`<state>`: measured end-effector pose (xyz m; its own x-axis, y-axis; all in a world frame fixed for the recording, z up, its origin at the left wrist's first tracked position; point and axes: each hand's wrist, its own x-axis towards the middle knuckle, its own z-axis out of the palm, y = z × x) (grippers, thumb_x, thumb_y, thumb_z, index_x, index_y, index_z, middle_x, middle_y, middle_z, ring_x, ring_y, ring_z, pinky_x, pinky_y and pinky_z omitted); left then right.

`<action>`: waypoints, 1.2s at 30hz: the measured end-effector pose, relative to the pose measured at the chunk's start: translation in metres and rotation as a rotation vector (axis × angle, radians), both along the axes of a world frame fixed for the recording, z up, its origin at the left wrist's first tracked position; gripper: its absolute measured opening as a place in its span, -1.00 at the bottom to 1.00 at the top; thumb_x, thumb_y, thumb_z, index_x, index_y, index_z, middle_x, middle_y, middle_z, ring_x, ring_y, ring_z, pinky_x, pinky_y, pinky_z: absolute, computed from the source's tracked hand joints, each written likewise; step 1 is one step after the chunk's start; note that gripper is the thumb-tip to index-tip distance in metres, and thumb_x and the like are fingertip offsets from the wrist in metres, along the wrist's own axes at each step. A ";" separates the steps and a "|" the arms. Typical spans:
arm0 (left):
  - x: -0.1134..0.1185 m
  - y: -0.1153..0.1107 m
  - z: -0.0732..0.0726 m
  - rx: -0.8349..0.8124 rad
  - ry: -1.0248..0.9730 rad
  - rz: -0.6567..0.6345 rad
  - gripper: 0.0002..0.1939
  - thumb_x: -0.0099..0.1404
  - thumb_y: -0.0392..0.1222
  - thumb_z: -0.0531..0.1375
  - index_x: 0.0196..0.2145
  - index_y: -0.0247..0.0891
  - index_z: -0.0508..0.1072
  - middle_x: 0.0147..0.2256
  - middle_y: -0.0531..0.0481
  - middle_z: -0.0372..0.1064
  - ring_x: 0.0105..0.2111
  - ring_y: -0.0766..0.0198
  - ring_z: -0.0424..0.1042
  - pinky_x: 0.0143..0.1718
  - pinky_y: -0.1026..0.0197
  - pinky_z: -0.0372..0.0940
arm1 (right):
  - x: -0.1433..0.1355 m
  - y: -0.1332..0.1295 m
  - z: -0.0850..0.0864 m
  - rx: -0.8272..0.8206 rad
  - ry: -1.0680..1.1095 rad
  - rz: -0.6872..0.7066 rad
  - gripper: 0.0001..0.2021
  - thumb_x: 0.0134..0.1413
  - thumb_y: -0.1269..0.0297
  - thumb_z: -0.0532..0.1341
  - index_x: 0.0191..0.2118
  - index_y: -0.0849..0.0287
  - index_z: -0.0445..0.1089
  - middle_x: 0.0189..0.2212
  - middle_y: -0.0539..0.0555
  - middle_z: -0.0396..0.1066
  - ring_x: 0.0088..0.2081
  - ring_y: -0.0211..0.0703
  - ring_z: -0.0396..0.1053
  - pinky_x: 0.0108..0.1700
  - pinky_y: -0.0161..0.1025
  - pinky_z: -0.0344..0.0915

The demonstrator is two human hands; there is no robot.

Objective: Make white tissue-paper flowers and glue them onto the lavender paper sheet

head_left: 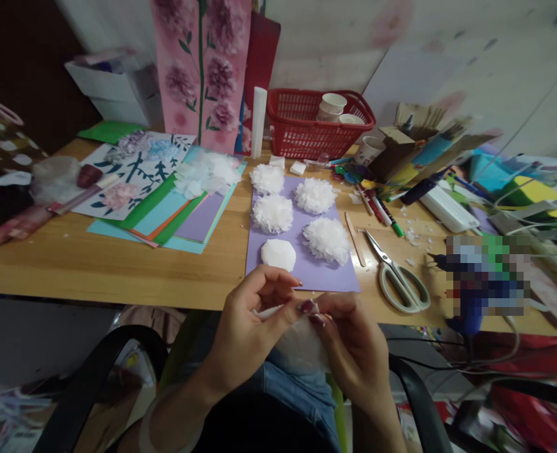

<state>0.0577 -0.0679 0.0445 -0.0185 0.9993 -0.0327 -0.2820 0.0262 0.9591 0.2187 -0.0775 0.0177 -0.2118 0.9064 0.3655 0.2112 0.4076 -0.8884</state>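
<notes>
Between my hands, over my lap, is thin white translucent paper (301, 346). My left hand (259, 327) grips it from the left, thumb pressed towards the fingertips of my right hand (354, 340). The right fingers pinch the same paper at its top edge. Just beyond, a purple sheet (301, 277) lies on the table, bearing several fluffy white paper flowers (326, 240). A flat white paper round (279, 255) lies at its near left part, close to my left fingers.
Scissors (403, 286) and a wooden stick (355, 239) lie right of the purple sheet, with a blue glue gun (469, 308) farther right. Coloured sheets (212, 220) lie left. Behind stand a red basket (306, 132) and a white roll (258, 123).
</notes>
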 end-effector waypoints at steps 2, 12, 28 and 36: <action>0.000 -0.001 -0.003 0.012 -0.012 0.015 -0.83 0.18 -0.26 0.39 -0.28 -0.21 0.50 -0.43 0.14 0.49 -0.42 0.49 0.47 -0.42 0.56 0.30 | 0.000 0.000 0.001 -0.023 0.042 -0.027 -0.88 0.33 0.43 0.14 -0.16 0.05 0.33 -0.35 -0.08 0.40 -0.31 -0.34 0.37 -0.25 -0.42 0.30; 0.018 0.002 -0.017 -0.089 -0.006 -0.051 -0.77 0.12 -0.11 0.42 -0.44 -0.27 0.48 -0.51 0.11 0.37 -0.51 0.41 0.30 -0.48 0.41 0.23 | -0.006 0.004 0.010 0.123 0.163 -0.232 -0.88 0.27 0.49 0.16 -0.22 0.10 0.36 -0.33 -0.04 0.37 -0.28 -0.31 0.34 -0.24 -0.41 0.30; 0.029 0.002 -0.031 0.158 0.253 0.245 -0.72 0.46 -0.03 0.09 -0.38 -0.19 0.39 -0.61 0.19 0.10 -0.62 0.41 0.07 -0.59 0.35 0.02 | -0.012 0.004 -0.001 0.216 0.183 -0.558 -0.94 0.24 0.41 0.24 -0.29 0.14 0.39 -0.46 -0.08 0.31 -0.47 -0.35 0.27 -0.42 -0.41 0.20; 0.031 0.007 -0.020 -0.099 -0.114 -0.136 -0.62 0.22 0.06 0.34 -0.17 -0.19 0.33 -0.55 0.19 0.34 -0.60 0.40 0.23 -0.55 0.38 0.14 | -0.002 0.007 0.006 0.201 0.178 -0.595 -0.95 0.21 0.39 0.27 -0.31 0.14 0.41 -0.46 -0.05 0.32 -0.46 -0.31 0.29 -0.41 -0.36 0.21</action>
